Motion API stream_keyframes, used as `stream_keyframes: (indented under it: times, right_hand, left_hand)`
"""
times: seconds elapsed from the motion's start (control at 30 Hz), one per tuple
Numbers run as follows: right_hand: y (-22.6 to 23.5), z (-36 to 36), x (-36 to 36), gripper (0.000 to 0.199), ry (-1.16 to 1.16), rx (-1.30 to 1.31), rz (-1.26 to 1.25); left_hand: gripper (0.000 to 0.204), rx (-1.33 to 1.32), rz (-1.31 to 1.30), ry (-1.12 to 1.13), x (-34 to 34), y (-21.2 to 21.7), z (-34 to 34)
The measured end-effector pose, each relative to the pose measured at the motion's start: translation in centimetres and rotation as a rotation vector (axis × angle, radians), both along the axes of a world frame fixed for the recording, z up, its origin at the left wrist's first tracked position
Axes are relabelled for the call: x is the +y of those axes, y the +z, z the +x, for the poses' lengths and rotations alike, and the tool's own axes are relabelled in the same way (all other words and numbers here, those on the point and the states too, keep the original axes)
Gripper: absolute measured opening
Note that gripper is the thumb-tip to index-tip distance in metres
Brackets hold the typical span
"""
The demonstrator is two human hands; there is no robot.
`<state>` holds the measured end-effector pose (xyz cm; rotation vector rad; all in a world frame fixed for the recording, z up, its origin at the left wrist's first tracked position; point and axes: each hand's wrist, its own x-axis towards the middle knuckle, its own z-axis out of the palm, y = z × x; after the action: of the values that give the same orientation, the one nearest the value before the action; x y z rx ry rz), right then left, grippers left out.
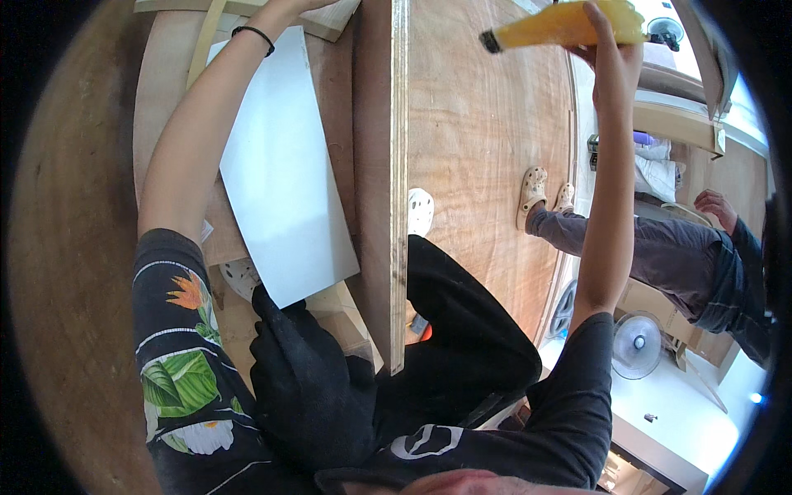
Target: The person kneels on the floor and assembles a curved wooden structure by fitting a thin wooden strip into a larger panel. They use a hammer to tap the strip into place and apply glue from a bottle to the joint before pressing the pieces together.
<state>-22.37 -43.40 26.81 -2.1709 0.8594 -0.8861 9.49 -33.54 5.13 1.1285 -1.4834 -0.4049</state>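
Observation:
My right hand [610,51] is raised at the upper right, its fingers wrapped round a yellow bottle [549,25]. The bottle lies nearly sideways, its narrow neck and dark tip pointing left. At the top edge, my left hand [307,3] is mostly cut off, close to a pale wooden piece [332,20], and its fingers are out of sight. A plywood panel [398,181] stands on edge between my two arms. Left of the panel, a white sheet [289,165] lies at a slant below my left forearm.
A large wooden surface [487,124] stretches to the right of the panel. Another person in grey trousers [660,256] and beige clogs [533,196] is at the right. A fan [637,344] and a white tabletop [676,412] stand at the lower right.

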Motion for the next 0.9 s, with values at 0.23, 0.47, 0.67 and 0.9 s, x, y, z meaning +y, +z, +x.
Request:
stream_keyframes:
  times: [0.23,0.47,0.67,0.9]
  right_hand:
    - [-1.6,-4.4,0.7,0.042,-0.094,-0.024,0.072]
    - [-2.5,-6.3,0.9,0.038,-0.144,-0.034,0.118]
    - [-3.4,-7.4,1.2,0.04,-0.155,-0.048,0.134]
    - [-3.8,-8.6,1.9,0.04,-0.143,-0.031,0.125]
  left_hand:
    - [0.055,-0.105,0.055,0.017,0.2,0.4,0.0]
    - [0.051,-0.032,0.129,0.025,2.3,-0.2,-2.0]
    - [0.045,-0.022,0.188,0.036,5.7,0.6,-4.1]
    - [0.048,-0.026,0.187,-0.008,9.1,1.4,-6.6]
